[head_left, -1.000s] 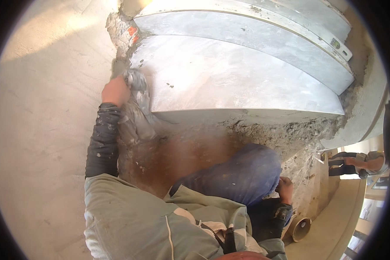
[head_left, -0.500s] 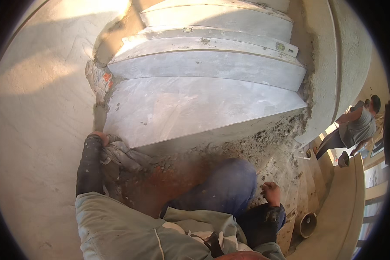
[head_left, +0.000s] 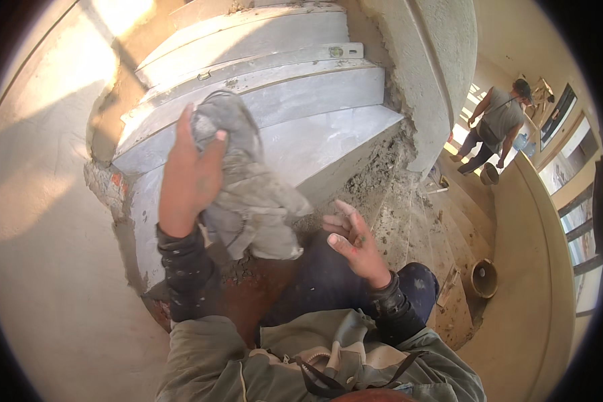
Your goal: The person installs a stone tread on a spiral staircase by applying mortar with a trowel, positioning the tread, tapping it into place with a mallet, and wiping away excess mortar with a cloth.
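A dirty grey rag hangs in loose folds from my left hand, raised over the stairs with its thumb against the cloth. The rag covers part of the pale grey tread behind it. Lower and to the right, my right hand is empty, its fingers apart, near the rag's lower end and above my bent knee. On a higher step lies a long spirit level, smeared with mortar.
Rough wet mortar lies below the tread's front edge. A round bucket stands on the lower stairs at right, beside the curved low wall. Farther down, another person stands near a second bucket.
My left hand has lifted the rag from the tread's left corner, up and rightward. My right hand has opened and moved up and left toward it. The view has shifted right.
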A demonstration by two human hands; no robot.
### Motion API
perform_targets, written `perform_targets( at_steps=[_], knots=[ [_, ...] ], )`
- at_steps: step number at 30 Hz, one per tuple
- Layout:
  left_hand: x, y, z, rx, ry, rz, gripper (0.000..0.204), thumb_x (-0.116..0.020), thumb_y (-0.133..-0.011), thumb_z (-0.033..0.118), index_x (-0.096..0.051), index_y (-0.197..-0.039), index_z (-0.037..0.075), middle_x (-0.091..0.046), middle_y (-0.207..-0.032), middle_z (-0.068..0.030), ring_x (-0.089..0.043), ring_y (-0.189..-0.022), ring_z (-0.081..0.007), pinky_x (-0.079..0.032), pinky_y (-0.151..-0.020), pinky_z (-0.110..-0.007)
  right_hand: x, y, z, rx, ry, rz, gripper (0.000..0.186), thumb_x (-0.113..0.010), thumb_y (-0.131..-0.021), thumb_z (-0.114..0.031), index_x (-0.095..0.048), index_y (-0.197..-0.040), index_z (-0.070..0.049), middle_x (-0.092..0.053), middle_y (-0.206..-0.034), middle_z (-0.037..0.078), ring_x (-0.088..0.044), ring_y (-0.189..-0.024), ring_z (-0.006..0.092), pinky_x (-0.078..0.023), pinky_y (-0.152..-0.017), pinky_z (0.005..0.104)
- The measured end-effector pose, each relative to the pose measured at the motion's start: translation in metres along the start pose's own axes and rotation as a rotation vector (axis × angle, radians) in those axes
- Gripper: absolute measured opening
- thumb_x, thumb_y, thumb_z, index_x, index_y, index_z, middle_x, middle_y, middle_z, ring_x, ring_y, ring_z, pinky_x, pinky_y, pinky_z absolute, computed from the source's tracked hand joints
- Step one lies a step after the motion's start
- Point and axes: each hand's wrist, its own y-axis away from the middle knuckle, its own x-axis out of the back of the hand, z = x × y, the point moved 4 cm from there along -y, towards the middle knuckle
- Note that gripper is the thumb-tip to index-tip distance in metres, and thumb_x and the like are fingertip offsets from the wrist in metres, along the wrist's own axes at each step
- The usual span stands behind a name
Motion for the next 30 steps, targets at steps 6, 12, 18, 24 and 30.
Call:
perform_targets(
  at_steps=[6, 12, 18, 24, 30],
  knots=[
    [-0.184, 0.038, 0.117, -0.062, 0.722, -0.43, 0.08, -0.054, -0.102, 0.049, -0.023, -0.153, -0.004, -0.059, -0.126, -0.0386, -0.062, -0.115, -0.052, -0.05, -0.099, -0.049, 0.043, 0.01, -0.013, 0.396, -0.284, 0.249, 0.088, -0.075, -0.09, -0.03, -0.025, -0.155, 0.001, -0.047, -0.146, 0.018, -0.052, -0.132, 0.0293, -0.045, -0.109, 0.0409],
    [-0.245, 0.1, 0.12, -0.259, 0.898, -0.914, 0.084, -0.065, -0.097, 0.052, -0.037, -0.154, -0.003, -0.037, -0.158, -0.0272, -0.037, -0.148, -0.0362, -0.03, -0.12, -0.043, 0.17, 0.095, -0.017, 0.459, -0.304, 0.9, 0.039, -0.065, -0.095, -0.011, -0.059, -0.131, 0.001, -0.069, -0.12, 0.011, -0.069, -0.105, 0.0227, -0.054, -0.097, 0.0376],
    [-0.213, 0.058, -0.049, -0.269, 0.013, -0.352, 0.067, -0.082, -0.084, 0.034, -0.058, -0.138, 0.002, -0.049, -0.15, -0.0246, -0.046, -0.139, -0.0391, -0.037, -0.115, -0.05, 0.298, 0.279, 0.013, 0.172, 0.425, 1.322, 0.044, -0.076, -0.082, -0.005, -0.063, -0.124, 0.002, -0.071, -0.113, 0.009, -0.067, -0.103, 0.0199, -0.053, -0.089, 0.0334],
    [-0.199, 0.058, -0.119, -0.058, -0.362, -0.73, 0.092, -0.085, -0.076, 0.023, -0.04, -0.15, -0.007, -0.045, -0.152, -0.0289, -0.048, -0.139, -0.0387, -0.04, -0.115, -0.04, 0.335, 0.443, 0.071, -0.481, 1.113, 1.554, 0.061, -0.079, -0.072, -0.018, -0.062, -0.127, 0.0, -0.072, -0.115, 0.019, -0.069, -0.107, 0.0332, -0.054, -0.091, 0.0415],
    [-0.206, 0.079, -0.127, -0.161, -0.692, -0.726, 0.082, -0.076, -0.081, 0.012, -0.037, -0.15, -0.008, -0.048, -0.147, -0.0318, -0.055, -0.129, -0.0446, -0.047, -0.106, -0.043, 0.368, 0.527, 0.126, -0.949, 1.136, 1.623, 0.061, -0.078, -0.073, -0.021, -0.06, -0.129, -0.002, -0.069, -0.115, 0.025, -0.064, -0.111, 0.0439, -0.053, -0.094, 0.0472]
  ],
)
